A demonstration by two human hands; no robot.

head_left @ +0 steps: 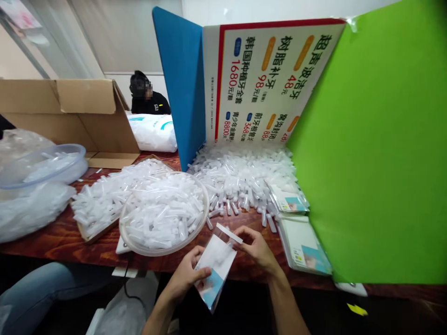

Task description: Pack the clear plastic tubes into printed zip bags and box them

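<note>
Low over the table's front edge, my left hand grips a clear plastic bag by its side, thumb across the front. The bag is tilted and has a white and blue card inside, with whitish contents blurred near its top. My right hand is closed at the bag's upper right, fingers pinching by the pale flap strip. Whether a small piece is also between those fingers I cannot tell. Just beyond lie loose small translucent plastic tubes. A round tub heaped with similar white pieces stands left of the bag.
Stacked bagged cards lie right, against a green panel. A blue panel and a printed price board stand behind the tubes. Left are a heaped tray, a basin and a cardboard box. Another person sits beyond.
</note>
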